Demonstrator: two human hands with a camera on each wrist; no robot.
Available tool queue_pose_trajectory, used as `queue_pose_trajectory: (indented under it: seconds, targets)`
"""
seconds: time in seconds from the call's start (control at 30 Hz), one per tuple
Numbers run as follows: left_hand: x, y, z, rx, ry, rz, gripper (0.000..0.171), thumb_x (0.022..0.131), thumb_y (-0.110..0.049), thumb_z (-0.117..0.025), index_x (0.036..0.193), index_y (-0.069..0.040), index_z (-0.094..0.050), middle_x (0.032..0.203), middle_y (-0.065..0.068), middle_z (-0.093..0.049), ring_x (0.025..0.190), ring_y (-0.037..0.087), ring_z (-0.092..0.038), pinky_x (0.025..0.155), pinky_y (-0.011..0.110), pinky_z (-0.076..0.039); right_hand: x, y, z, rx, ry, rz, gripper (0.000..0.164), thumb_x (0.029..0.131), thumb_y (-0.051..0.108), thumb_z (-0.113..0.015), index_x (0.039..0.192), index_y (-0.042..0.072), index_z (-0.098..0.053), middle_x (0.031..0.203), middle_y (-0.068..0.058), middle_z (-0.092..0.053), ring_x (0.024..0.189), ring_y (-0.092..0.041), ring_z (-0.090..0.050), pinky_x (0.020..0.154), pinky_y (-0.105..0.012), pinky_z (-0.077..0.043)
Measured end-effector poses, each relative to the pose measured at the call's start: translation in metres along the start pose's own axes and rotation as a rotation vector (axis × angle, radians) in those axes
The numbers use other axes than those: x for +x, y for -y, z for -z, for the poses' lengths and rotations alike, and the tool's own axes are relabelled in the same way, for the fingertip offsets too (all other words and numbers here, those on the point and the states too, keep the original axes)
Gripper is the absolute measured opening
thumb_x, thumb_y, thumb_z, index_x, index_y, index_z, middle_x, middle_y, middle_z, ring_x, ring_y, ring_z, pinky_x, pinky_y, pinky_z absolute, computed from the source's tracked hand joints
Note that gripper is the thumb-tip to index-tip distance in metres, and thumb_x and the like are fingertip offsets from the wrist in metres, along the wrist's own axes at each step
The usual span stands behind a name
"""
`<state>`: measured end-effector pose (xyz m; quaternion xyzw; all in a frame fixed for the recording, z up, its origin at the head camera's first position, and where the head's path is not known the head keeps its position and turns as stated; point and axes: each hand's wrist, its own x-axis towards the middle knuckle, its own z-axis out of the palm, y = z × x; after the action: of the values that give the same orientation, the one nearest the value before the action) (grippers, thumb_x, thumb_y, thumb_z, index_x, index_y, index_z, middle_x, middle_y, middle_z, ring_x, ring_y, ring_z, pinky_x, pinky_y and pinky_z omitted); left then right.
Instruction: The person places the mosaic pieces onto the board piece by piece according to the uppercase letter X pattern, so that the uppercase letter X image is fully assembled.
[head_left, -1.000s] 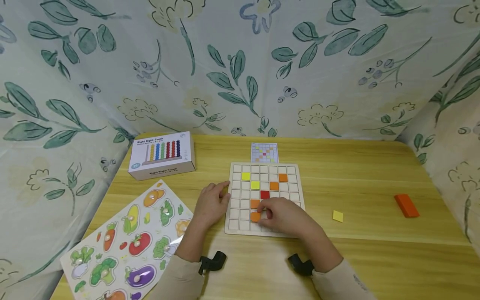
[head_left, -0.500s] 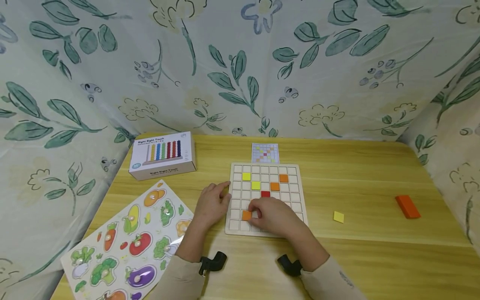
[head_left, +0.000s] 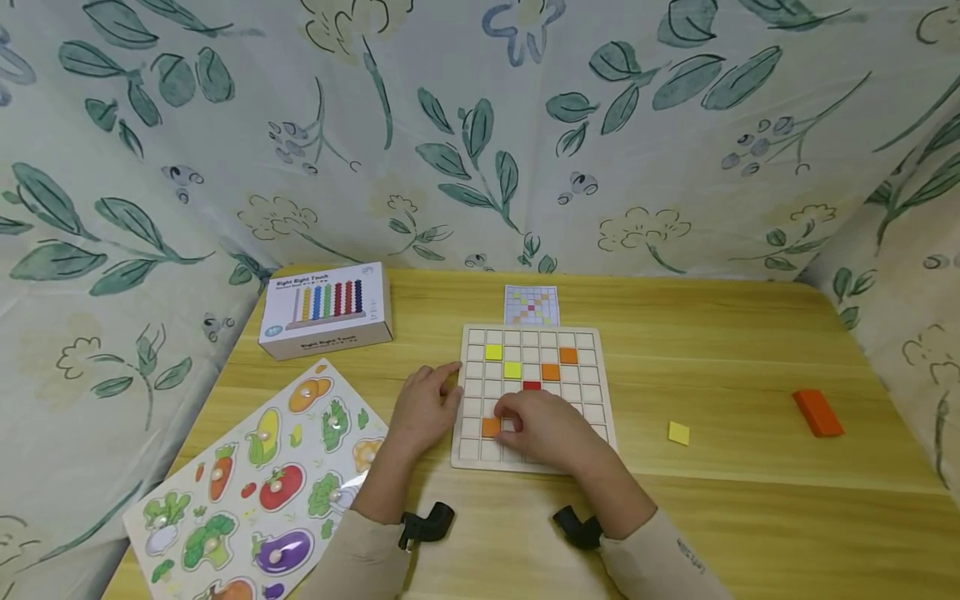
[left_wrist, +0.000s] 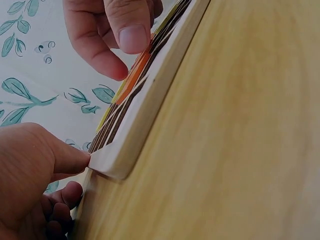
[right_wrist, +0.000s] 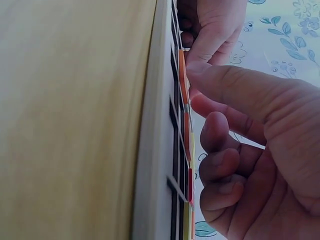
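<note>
A wooden grid board [head_left: 472, 462] lies on the table with several coloured square tiles in its cells. My right hand [head_left: 543, 425], thumb and forefinger together, pinches an orange tile [head_left: 491, 427] at the lower left of the grid; the right wrist view has the thumb tip against this orange tile [right_wrist: 183, 77]. Another orange tile [right_wrist: 187, 137] shows there, hidden behind the hand in the head view. My left hand [head_left: 425, 408] rests beside the board, its extended thumb and forefinger touching the left edge. Yellow tiles [head_left: 512, 370], orange tiles [head_left: 551, 372] and a partly covered red tile [head_left: 532, 386] sit higher up.
A printed pattern card [head_left: 531, 306] lies behind the board. To the right are a loose yellow tile [head_left: 678, 433] and an orange block [head_left: 818, 412]. A boxed toy [head_left: 326, 310] stands back left, with a vegetable puzzle board [head_left: 247, 521] in front of it.
My right hand has moved left with the orange tile, from one column to the neighbouring one, then slightly away from me. It now covers the other lower orange tile. My left hand stays put.
</note>
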<state>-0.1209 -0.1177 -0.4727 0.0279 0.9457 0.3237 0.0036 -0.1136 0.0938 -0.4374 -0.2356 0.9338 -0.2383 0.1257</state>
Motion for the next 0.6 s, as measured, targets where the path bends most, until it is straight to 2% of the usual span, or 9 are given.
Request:
queue_pose_trajectory:
  seconds: [0.13,0.33,0.6]
  targets:
    - [0.000,0.000,0.000,-0.002,-0.003,0.000,0.041,0.100,-0.023,-0.062,0.141,-0.016,-0.062,0.087,0.001,-0.057,0.083,0.018,-0.048,0.076,0.033,-0.040,-0.004,-0.005,0.004,0.037,0.002,-0.039,0.023,0.086,0.029,-0.081,0.106,0.019,-0.075,0.071,0.010,-0.055,0.070,-0.009,-0.051,0.069,-0.028,-0.043]
    - [0.000,0.000,-0.001,-0.005,-0.002,-0.002,0.042,0.100,-0.022,-0.062,0.141,-0.015,-0.062,0.087,0.001,-0.057,0.083,0.018,-0.048,0.077,0.033,-0.040,-0.012,-0.022,0.013,0.109,0.005,-0.130,0.023,0.087,0.029,-0.081,0.107,0.020,-0.074,0.070,0.006,-0.054,0.067,-0.012,-0.049,0.063,-0.027,-0.040]
    - [0.000,-0.001,-0.001,-0.008,-0.002,0.002,0.042,0.100,-0.023,-0.062,0.141,-0.016,-0.062,0.088,0.001,-0.058,0.084,0.018,-0.048,0.078,0.033,-0.040,-0.028,-0.048,0.030,0.126,0.007,-0.219,0.025,0.090,0.029,-0.078,0.112,0.019,-0.072,0.077,0.001,-0.055,0.069,-0.015,-0.049,0.060,-0.028,-0.040]
